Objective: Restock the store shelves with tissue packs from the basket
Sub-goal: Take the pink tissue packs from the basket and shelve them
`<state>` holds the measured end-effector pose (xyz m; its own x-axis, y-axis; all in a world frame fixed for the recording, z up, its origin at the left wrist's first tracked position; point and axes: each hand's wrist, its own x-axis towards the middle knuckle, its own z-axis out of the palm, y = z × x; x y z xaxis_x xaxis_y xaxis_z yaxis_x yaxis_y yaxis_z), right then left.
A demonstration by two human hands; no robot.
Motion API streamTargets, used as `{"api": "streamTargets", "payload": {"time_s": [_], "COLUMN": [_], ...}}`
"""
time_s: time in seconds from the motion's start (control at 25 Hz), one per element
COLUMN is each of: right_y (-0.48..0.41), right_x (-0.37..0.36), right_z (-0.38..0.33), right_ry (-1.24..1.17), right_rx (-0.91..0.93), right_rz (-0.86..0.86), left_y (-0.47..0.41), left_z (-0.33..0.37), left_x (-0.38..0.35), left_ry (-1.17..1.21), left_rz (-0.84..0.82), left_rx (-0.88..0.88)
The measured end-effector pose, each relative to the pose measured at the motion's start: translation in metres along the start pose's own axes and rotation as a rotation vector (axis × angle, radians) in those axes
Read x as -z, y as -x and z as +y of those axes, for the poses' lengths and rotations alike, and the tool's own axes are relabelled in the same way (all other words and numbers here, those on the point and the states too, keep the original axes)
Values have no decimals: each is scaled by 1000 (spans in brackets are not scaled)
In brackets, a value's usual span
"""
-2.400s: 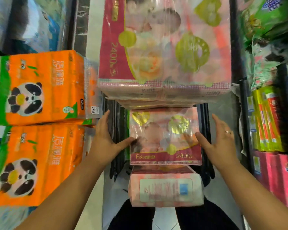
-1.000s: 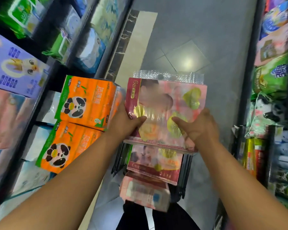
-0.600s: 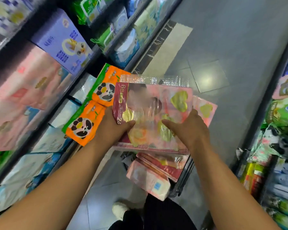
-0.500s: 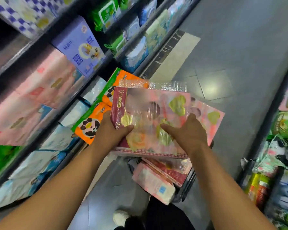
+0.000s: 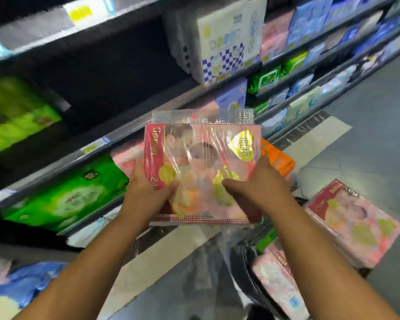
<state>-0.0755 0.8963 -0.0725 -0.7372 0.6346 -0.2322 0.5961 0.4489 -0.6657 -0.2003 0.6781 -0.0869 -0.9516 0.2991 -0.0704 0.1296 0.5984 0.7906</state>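
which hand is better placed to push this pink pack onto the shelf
Probably right: the right hand grips the pink tissue pack on its aisle side, behind the push; the left hand grips the edge nearest the shelf.

A flat pink plastic-wrapped tissue pack with a red side band and gold hearts is gripped face up between the left hand and the right hand. A second pink pack lies tilted to the right of the right hand. A third pink pack lies below that hand, beside the black basket.

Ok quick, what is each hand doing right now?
Left hand: grips the left side of the pink tissue pack, thumb on top.
Right hand: grips the right side of the same pack, thumb on top.
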Motion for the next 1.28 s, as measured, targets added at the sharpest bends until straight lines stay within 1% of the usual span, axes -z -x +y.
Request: {"api": "streamTargets", "payload": {"time_s": [0.28, 0.44, 0.56, 0.8, 0.96, 1.04, 1.2, 1.28], "right_y": [22, 27, 25, -14, -57, -86, -134, -156], "right_x": [-27, -18, 1, 35, 52, 61, 81, 85], "right_z": [-139, -199, -244, -327, -377, -399, -437, -453], "right_ry": [-56, -56, -45, -48, -28, -17, 39, 27], "right_rx": [180, 280, 338, 483, 583, 616, 602, 607], "right_rz": [-1, 24, 29, 86, 82, 74, -6, -40], "left_y": [-9, -15, -29, -68, -111, -133, -177, -203], "left_z": [-14, 0, 15, 62, 85, 101, 133, 144], "left_x": [148, 207, 244, 300, 328, 334, 335, 338], "left_ry": [13, -35, -52, -68, -102, -125, -170, -194], "left_rz": [142, 196, 234, 301, 332, 377, 392, 391], "left_rx": [-65, -158, -187, -239, -247, -251, -172, -128]}}
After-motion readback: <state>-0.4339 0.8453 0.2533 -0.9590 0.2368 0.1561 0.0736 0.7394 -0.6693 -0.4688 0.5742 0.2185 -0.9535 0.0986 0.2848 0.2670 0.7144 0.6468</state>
